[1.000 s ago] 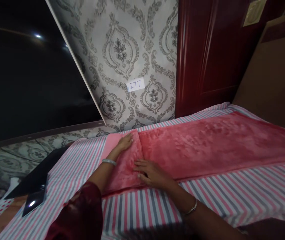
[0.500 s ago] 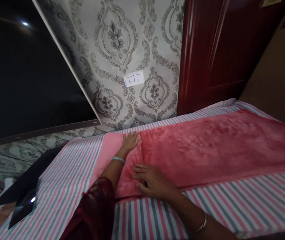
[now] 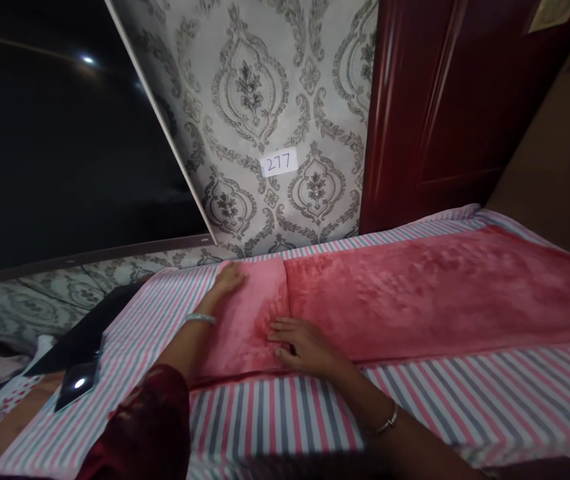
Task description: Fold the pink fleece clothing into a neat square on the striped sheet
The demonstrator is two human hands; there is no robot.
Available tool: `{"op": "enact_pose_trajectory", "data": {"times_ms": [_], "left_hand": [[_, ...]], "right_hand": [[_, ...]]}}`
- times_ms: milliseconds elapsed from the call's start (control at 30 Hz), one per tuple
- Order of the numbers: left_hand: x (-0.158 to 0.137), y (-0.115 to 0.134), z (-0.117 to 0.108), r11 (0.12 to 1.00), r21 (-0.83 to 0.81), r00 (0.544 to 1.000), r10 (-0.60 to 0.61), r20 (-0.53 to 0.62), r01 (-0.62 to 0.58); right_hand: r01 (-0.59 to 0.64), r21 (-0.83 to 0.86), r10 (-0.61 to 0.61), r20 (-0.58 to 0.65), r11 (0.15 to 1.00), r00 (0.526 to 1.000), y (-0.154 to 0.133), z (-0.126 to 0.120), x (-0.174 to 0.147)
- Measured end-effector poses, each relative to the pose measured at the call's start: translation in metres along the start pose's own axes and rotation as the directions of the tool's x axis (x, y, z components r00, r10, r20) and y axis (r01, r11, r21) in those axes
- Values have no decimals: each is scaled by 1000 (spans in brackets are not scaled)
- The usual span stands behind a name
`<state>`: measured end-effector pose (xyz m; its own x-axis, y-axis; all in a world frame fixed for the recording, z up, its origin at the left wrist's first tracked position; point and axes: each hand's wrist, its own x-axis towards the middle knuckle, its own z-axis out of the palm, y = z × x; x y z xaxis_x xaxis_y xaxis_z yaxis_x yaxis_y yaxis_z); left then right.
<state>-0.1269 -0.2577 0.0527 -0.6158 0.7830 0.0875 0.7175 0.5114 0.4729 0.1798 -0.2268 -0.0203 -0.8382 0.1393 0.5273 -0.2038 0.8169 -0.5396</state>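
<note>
A soft pink blanket (image 3: 415, 293) lies lengthwise across a striped cloth, its left end folded over in a paler pink flap (image 3: 252, 300). My left hand (image 3: 229, 278) rests on the flap's far left corner, slightly blurred, fingers laid over the fabric. On the flap's right part, near where its edge meets the deeper pink, my right hand (image 3: 301, 343) lies palm down with fingers stretched out. Neither hand grips the blanket visibly.
Pink, grey and white striped cloth (image 3: 275, 417) covers the surface beneath. A dark glossy flat object (image 3: 79, 377) lies at the left. Behind stand a large black screen (image 3: 75, 147), patterned wallpaper with a paper label (image 3: 279, 162) reading 277, and a dark red wooden panel (image 3: 429, 120).
My left hand has slid left from the fold's edge to the flap's far left corner. The flap now looks flatter and smoother. My right hand stays at nearly the same place on the blanket.
</note>
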Motion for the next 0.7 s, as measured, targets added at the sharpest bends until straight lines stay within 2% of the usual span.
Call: {"op": "enact_pose_trajectory", "data": {"times_ms": [133,267,400,500,700], "left_hand": [[-38,-35,-22,969,-156,976,-206,-75,193],[-65,-49,-22,857,-394,938,-344,39,331],[-76,-52,-21,710,-564,904,-380,196,421],[-82,-54,-24,642,-622,892,-368,263,448],[-101,-59,-26,615,-649,886,-399,234,448]], "right_hand": [[-11,-12,11,0,1000,1000,2,2,0],[-7,-3,7,9,1000,1000,7,4,0],[-6,9,6,8,1000,1000,11,5,-1],[-2,20,2,19,1000,1000,13,5,-2],[7,31,-8,25,1000,1000,17,6,-3]]}}
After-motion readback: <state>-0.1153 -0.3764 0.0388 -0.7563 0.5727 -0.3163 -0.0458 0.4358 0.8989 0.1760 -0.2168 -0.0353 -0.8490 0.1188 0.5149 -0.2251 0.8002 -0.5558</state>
